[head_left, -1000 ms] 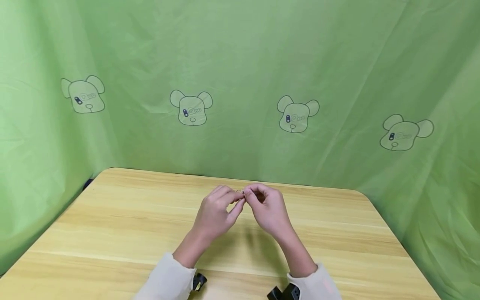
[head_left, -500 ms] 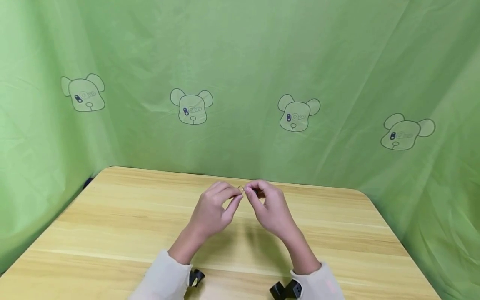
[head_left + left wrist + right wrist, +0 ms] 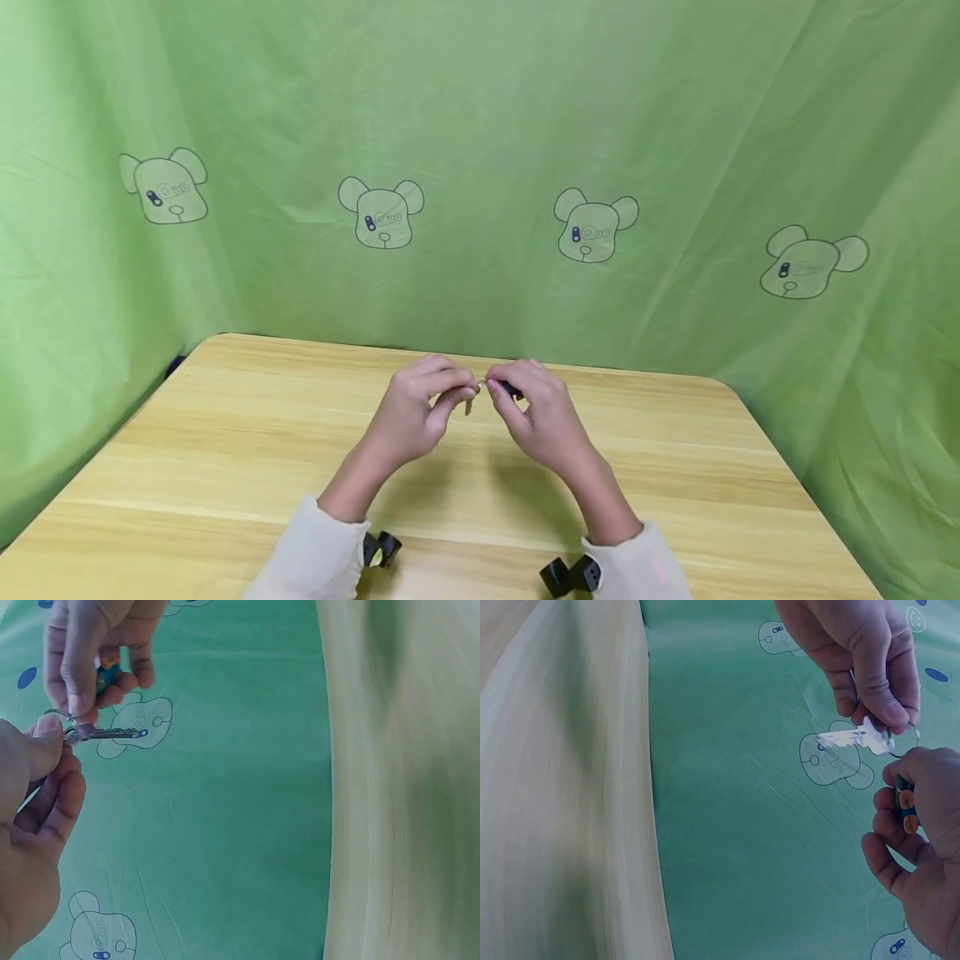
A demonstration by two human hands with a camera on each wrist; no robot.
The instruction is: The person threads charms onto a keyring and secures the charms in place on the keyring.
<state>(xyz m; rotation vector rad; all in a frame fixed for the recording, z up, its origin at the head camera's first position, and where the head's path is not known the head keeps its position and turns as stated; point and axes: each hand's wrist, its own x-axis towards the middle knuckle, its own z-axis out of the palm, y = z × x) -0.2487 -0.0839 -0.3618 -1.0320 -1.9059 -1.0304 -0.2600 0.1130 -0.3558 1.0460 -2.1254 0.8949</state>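
Observation:
My left hand [image 3: 412, 410] and right hand [image 3: 546, 417] meet fingertip to fingertip above the far half of the table. Between them is a thin metal key ring [image 3: 917, 735], which my left thumb and fingers pinch. A metal key [image 3: 846, 738] hangs from the ring beside the left fingertips; the left wrist view has this key [image 3: 112, 733] side-on. My right hand holds a small blue and orange charm [image 3: 907, 801], partly hidden by the curled fingers, with thumb and forefinger tips right at the ring. In the head view the charm [image 3: 512, 389] looks dark.
The wooden table [image 3: 225, 467] spreads under both forearms. Green curtain [image 3: 480, 100] printed with bear heads encloses it at the back and sides. Black wrist cameras [image 3: 570, 577] sit below the pale sleeves [image 3: 311, 554].
My left hand has drawn slightly left and down, leaving a wider gap between the hands. The key now shows below the left fingertips, and the dark charm shows more in the right hand.

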